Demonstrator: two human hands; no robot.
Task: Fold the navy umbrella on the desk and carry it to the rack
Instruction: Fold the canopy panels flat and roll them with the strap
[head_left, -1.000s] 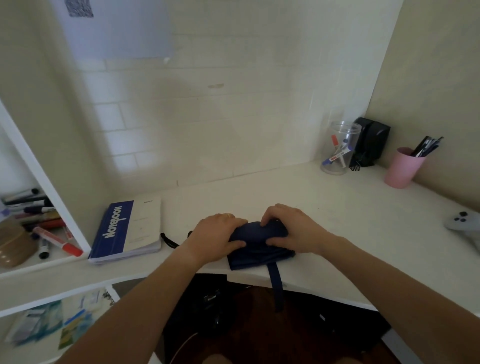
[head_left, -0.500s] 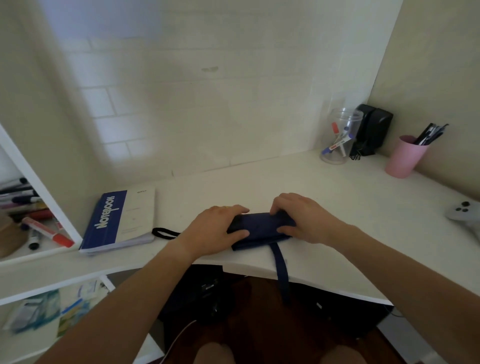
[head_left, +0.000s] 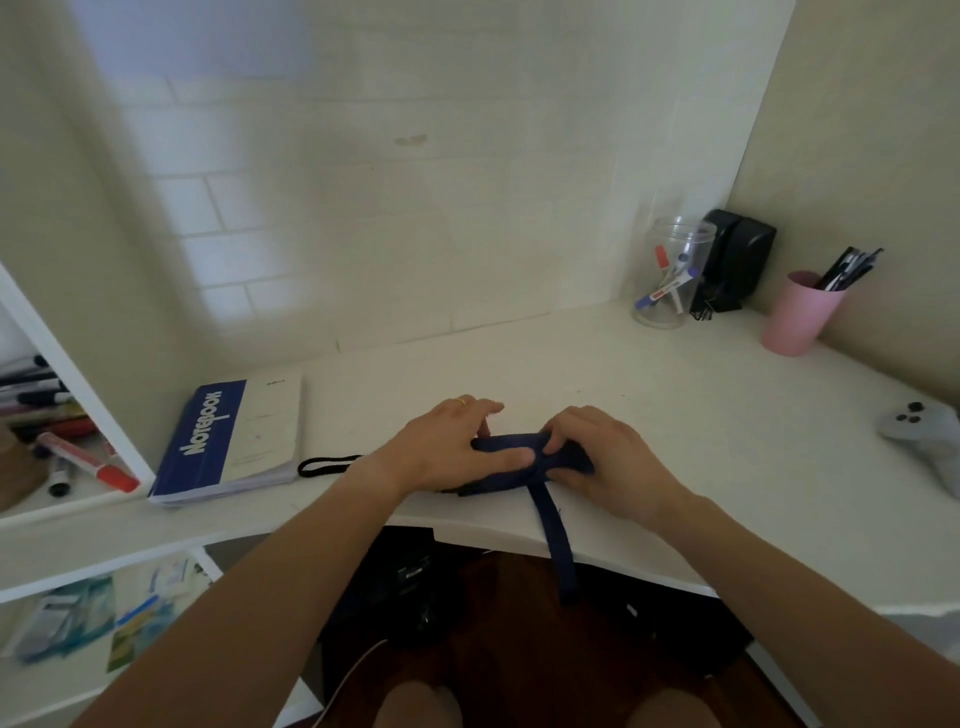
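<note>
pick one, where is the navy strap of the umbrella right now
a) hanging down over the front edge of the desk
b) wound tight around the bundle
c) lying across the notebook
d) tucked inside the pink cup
a: the navy strap runs from the rolled umbrella between the left hand and right hand, and drops past the front edge of the desk, clear of the notebook and pink cup.

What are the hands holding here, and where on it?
Both hands press the folded navy umbrella on the desk: left hand over its left end, right hand gripping its right end. The strap hangs free.
</note>
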